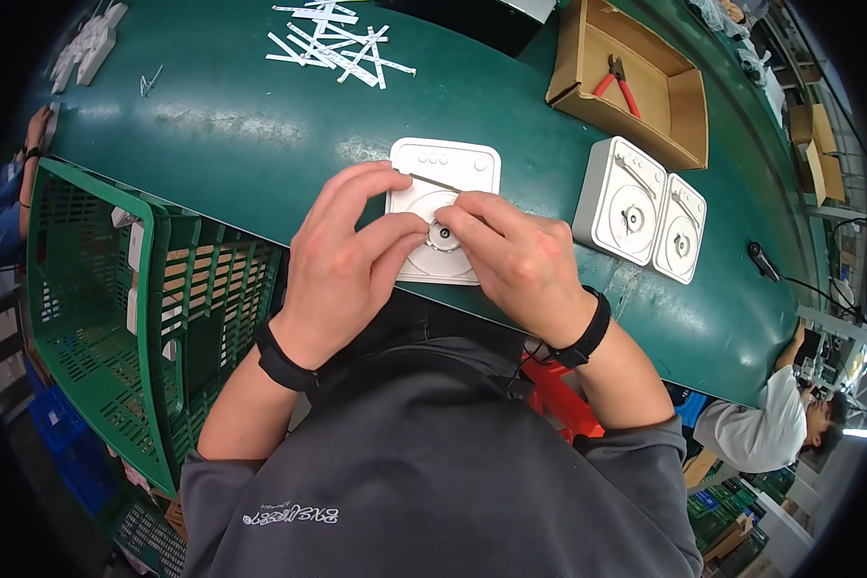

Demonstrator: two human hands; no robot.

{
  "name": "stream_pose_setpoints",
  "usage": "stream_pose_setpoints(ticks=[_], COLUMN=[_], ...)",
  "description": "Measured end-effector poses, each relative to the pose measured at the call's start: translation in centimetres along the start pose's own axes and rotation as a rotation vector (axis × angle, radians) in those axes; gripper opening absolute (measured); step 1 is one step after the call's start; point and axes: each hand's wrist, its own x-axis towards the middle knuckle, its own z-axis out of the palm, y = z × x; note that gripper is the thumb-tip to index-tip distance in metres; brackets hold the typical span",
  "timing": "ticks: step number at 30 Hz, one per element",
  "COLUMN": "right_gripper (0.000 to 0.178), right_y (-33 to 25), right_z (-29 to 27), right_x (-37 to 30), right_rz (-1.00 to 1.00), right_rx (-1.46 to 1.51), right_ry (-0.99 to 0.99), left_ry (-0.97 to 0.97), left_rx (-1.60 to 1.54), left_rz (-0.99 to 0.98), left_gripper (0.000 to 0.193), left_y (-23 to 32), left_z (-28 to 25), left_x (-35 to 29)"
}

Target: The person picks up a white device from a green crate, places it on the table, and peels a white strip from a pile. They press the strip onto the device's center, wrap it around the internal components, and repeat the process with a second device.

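A white box-shaped device (464, 166) with rounded corners, small round buttons and a circular recess lies at the table's near edge. Over its left side is my left hand (342, 255), thumb and a finger closed together beside the dark hub (444, 233) in the recess. My right hand (520, 246) comes in from the other side, its fingertips bunched at the hub's upper edge. Whatever small part the fingertips pinch is hidden by them. A dark slot shows above the recess, near my left fingertips.
Two similar white devices (626, 202) with arm-shaped pieces stand at right. Behind them, a cardboard box (573, 77) holds red-handled cutters (617, 85). White printed strips (342, 43) lie scattered at the back of the green table (212, 87). Green crates (154, 318) stand left; co-workers sit at both sides.
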Motion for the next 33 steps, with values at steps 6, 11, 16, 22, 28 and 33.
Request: stream_pose_setpoints(ticks=[6, 11, 16, 22, 28, 33], right_gripper=[0.037, 0.041, 0.042, 0.043, 0.044, 0.044], right_y=[0.2, 0.3, 0.5, 0.7, 0.7, 0.7], right_z=[-0.1, -0.3, -0.4, -0.3, -0.3, -0.5], right_x=[0.0, 0.0, 0.1, 0.1, 0.2, 0.3], right_rz=[-0.024, -0.059, -0.088, -0.096, -0.103, -0.098], right_rx=[-0.026, -0.032, -0.019, -0.018, -0.014, -0.018], right_ry=[-0.014, -0.033, -0.028, -0.035, -0.027, -0.041], left_ry=[-0.080, -0.105, -0.120, -0.073, -0.060, -0.054], left_rx=[-0.088, -0.108, -0.112, -0.063, -0.050, -0.016], left_rz=[-0.022, -0.110, -0.141, -0.038, 0.002, 0.042], left_gripper=[0.018, 0.021, 0.022, 0.023, 0.025, 0.027], left_y=[-0.8, -0.4, -0.1, -0.3, -0.5, -0.2], left_z=[-0.5, -0.6, -0.8, -0.4, -0.3, -0.4], left_x=[0.6, 1.0, 1.1, 0.5, 0.1, -0.2])
